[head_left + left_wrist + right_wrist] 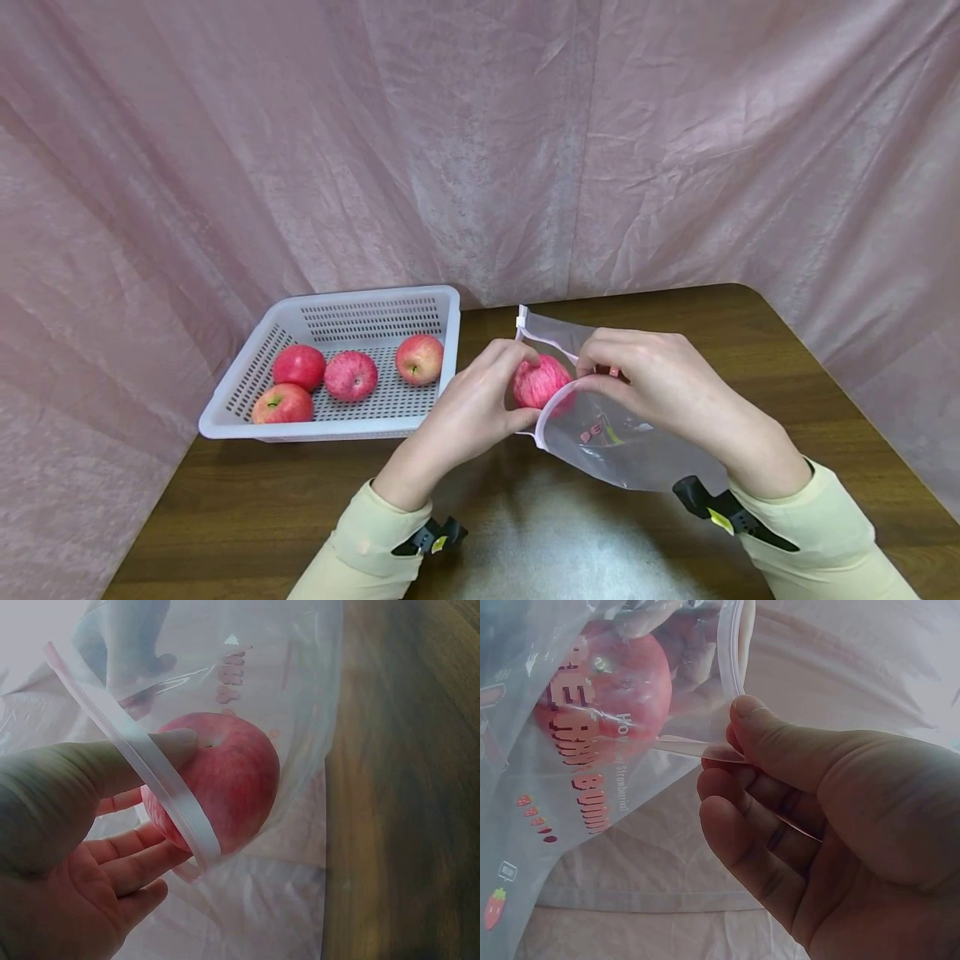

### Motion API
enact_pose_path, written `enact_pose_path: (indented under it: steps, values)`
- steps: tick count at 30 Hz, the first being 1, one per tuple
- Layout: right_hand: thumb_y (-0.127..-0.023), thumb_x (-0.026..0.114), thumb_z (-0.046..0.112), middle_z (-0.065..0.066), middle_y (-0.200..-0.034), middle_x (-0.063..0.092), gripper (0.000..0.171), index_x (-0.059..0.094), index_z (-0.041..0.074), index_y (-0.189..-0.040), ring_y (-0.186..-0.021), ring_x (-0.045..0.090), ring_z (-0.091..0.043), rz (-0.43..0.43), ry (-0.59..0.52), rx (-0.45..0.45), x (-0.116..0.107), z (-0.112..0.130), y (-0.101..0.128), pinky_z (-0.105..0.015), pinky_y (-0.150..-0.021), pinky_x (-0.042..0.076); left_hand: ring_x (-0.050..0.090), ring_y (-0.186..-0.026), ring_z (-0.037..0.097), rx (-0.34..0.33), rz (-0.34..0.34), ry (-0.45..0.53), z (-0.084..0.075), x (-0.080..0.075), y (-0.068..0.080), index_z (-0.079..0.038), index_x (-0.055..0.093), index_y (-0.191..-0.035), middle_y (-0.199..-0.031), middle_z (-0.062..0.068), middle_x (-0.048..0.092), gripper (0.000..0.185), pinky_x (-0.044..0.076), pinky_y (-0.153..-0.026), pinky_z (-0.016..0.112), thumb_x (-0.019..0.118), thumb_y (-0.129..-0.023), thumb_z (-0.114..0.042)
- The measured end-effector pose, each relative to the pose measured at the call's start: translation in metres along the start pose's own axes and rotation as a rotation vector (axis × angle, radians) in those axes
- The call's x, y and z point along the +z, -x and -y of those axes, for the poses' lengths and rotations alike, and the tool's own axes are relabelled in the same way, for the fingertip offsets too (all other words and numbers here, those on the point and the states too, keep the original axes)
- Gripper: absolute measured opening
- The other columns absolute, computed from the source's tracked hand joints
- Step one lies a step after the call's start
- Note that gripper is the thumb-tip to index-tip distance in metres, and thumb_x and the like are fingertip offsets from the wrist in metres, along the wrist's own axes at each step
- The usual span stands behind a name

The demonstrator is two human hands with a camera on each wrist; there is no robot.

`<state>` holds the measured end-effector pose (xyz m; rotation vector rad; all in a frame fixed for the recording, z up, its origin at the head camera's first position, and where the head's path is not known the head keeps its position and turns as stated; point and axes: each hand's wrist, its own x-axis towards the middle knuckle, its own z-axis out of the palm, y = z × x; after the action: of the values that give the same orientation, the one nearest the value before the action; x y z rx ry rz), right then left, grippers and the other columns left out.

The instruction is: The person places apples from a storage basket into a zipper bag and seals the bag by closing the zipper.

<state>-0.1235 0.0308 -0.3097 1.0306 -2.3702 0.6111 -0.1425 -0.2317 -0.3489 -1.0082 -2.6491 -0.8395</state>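
My left hand (491,392) grips a red apple (538,382) at the mouth of a clear zip bag (622,446) lying on the wooden table. In the left wrist view the thumb and fingers (127,859) wrap the apple (225,780) just inside the bag's white zip rim (161,784). My right hand (637,375) pinches the bag's upper rim between thumb and forefinger, holding the mouth open. The right wrist view shows that pinch on the rim (697,746), with the apple (619,686) seen through the printed plastic.
A white perforated basket (337,417) stands on the table's left, holding several red apples (350,375). Pink cloth hangs behind and to both sides. The brown table (787,367) runs to a rounded far right corner.
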Motion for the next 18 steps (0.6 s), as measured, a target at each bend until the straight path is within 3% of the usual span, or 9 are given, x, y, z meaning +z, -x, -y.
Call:
enact_pose_path:
  steps: [18]
  values:
    - [-0.081,0.099,0.016,0.024,-0.084,0.062,0.032,0.071,0.03,-0.088,-0.071,0.056,0.004,-0.004,0.001,-0.009,0.0003,0.0,-0.0002,-0.026,-0.059,0.05,0.064,-0.117,0.019,0.012,0.017,-0.012,0.0011,0.0015,-0.0003,-0.018,0.065,-0.133,-0.132,0.002,0.064,0.06,0.06,-0.096,0.04,0.1,-0.084,-0.022]
